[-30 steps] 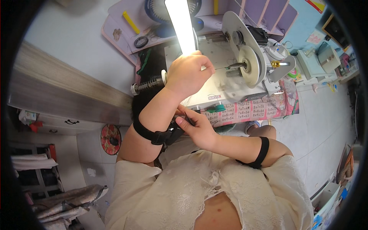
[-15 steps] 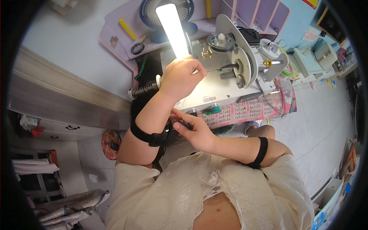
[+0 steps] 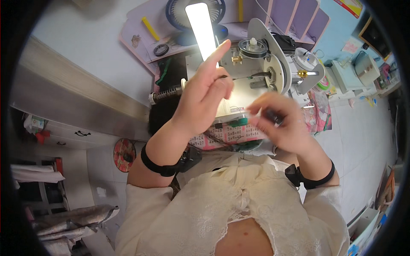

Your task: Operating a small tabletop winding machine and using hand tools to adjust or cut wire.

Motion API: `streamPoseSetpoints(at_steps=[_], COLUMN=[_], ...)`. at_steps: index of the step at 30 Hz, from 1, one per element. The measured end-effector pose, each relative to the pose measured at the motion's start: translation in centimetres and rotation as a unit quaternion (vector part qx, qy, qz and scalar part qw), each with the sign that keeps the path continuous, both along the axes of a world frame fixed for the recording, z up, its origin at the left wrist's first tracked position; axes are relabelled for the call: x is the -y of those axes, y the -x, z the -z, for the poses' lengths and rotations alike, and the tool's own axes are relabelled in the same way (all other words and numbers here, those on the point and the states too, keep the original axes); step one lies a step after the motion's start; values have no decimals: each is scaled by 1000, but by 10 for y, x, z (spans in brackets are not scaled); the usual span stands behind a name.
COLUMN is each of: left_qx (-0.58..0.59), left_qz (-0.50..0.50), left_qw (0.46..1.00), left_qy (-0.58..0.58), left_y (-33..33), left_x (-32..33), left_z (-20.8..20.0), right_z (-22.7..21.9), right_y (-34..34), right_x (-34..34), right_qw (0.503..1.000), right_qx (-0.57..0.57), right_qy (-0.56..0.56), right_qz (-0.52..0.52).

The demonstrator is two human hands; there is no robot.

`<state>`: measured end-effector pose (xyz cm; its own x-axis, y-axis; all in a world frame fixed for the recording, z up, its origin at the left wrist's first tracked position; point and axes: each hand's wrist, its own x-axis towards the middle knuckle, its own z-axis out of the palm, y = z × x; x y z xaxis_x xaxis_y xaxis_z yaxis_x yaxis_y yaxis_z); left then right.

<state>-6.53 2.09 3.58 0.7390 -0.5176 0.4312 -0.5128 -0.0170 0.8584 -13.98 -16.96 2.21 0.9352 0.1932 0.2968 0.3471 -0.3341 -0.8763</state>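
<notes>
My left hand (image 3: 204, 98) is raised over a white bench-top winding machine (image 3: 235, 91). Its index finger points up while the other fingers curl in on a thin strand, dark where it meets them. That strand seems to run toward the dark tapered piece (image 3: 258, 75) in the machine's spindle. To the right, in front of the machine, my right hand (image 3: 284, 126) is smeared by motion. Its fingers are curled around a small dark object (image 3: 273, 116) whose kind I cannot make out. A clear-sided spool (image 3: 253, 47) and a brass fitting (image 3: 236, 59) sit on the machine.
A bright lamp (image 3: 201, 30) stands over the machine, before a blue fan (image 3: 194, 15) and a lilac shelf (image 3: 141, 40). A spring-loaded rod (image 3: 166, 94) juts out left. A pink printed cloth (image 3: 239, 134) covers the table's front. A round patterned stool (image 3: 124, 154) stands lower left.
My right hand has moved up and right, away from below my left wrist. The left index finger has straightened upward out of the pinch. The view has shifted slightly.
</notes>
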Motion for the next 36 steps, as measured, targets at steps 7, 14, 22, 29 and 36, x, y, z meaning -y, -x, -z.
streamPoseSetpoints(at_steps=[7,14,22,29,36], left_qx=[-78,-91,-95,-135,-124], left_qz=[64,80,77,92,141], left_qw=[995,992,989,977,973], left_qy=[26,34,89,139,138], left_y=[23,27,26,36,46], left_x=[3,5,-4,-12,11], left_z=[-13,-15,-12,-17,-21], right_z=[-22,-23,-24,0,-73], right_y=[-16,-22,-18,51,79], right_x=[-14,-22,-1,101,127], right_qw=[992,988,966,845,953], right_qx=[79,39,-106,-7,203], right_qy=[-85,-150,-233,521,47], right_qz=[56,-2,-31,118,220])
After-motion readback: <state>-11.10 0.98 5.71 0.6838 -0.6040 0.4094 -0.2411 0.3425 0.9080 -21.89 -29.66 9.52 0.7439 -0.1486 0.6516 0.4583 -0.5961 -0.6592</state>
